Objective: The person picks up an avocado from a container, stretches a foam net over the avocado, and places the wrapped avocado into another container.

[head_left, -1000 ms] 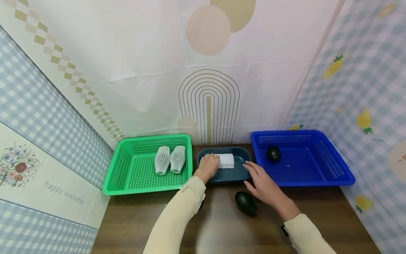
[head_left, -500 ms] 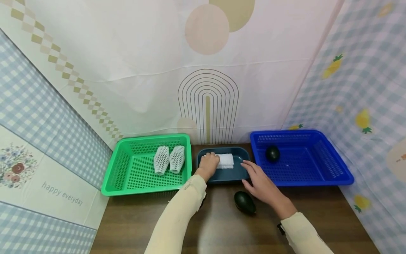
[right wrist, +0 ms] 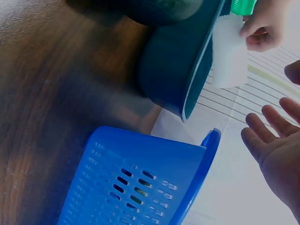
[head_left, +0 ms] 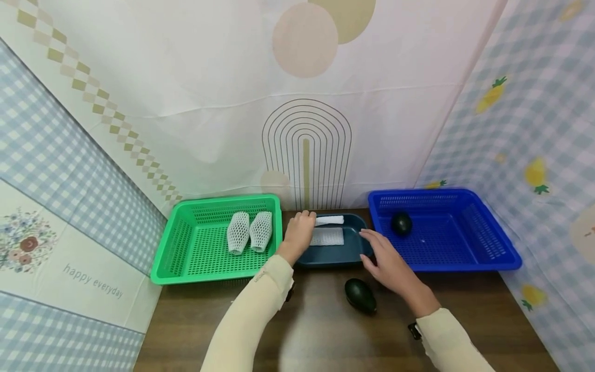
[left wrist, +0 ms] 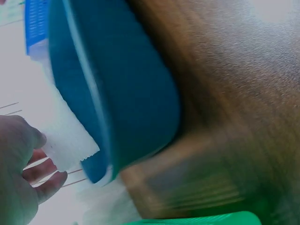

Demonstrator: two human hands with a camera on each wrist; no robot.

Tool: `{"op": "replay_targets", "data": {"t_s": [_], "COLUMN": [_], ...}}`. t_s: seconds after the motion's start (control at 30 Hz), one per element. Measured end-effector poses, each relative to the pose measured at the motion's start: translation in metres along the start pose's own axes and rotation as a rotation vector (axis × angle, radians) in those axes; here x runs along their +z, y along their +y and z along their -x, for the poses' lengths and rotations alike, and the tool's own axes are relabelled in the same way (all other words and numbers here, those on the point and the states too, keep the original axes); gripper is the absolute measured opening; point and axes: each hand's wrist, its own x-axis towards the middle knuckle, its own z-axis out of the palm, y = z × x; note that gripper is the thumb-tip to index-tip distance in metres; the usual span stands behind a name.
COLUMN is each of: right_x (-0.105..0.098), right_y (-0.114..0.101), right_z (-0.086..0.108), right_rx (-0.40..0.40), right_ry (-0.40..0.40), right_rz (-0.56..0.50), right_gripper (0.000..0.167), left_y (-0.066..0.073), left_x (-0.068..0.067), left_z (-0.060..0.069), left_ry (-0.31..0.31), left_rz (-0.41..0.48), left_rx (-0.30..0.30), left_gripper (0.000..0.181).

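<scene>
Left hand (head_left: 298, 233) pinches a white foam-net sleeve (head_left: 330, 220) over a dark teal, rounded rectangular tray (head_left: 339, 256).
"happy everyday" (head_left: 94, 281) reads on the pale wall cloth (head_left: 111, 307) at left; the print on the left cuff (head_left: 269, 276) is too small to read. The left thumb and fingers close on the sleeve's end, while another flat white net sleeve (head_left: 328, 237) lies in the tray. The right hand (head_left: 389, 262), fingers spread and thumb apart, holds nothing near the tray's right end.
</scene>
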Motion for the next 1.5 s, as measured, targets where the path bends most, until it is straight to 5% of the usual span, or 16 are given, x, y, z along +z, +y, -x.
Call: {"op": "replay_targets", "data": {"t_s": [0.4, 1.0, 1.5], "right_x": [-0.007, -0.012, -0.012], "right_y": [0.001, -0.008, -0.019], "right_z": [-0.014, -0.030, -0.024], "right_rx": [-0.119, -0.220, -0.208], "right_ry": [0.181, 0.300, 0.239], "right_rz": [-0.008, -0.050, -0.174], "right_gripper": [0.047, 0.038, 0.021], "left_y": [0.005, 0.023, 0.035], "left_x": [-0.037, -0.063, -0.074], "left_z": [0.023, 0.048, 0.061], "left_ry": [0.077, 0.134, 0.075], "left_rz": [0.296, 0.336, 0.405], "left_rx": [0.051, 0.157, 0.164], "left_gripper": [0.024, 0.028, 0.023]}}
